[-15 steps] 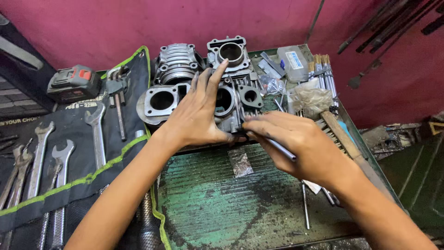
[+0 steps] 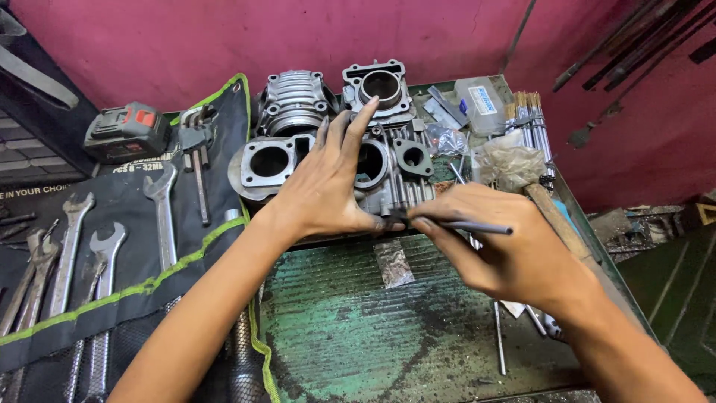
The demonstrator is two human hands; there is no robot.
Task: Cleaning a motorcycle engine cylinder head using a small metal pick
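On the green surface (image 2: 350, 336), near its centre, a grey metal cylinder head (image 2: 391, 175) stands, and the left hand (image 2: 328, 186) rests on it with fingers spread, its grip open and flat against the casting. At 3 o'clock from that hand, the right hand (image 2: 500, 246) has its grip closed on a thin dark rod (image 2: 466, 225), whose tip meets the head's lower edge. At 9 o'clock, spanners (image 2: 160, 216) lie on a black tool roll (image 2: 134, 246).
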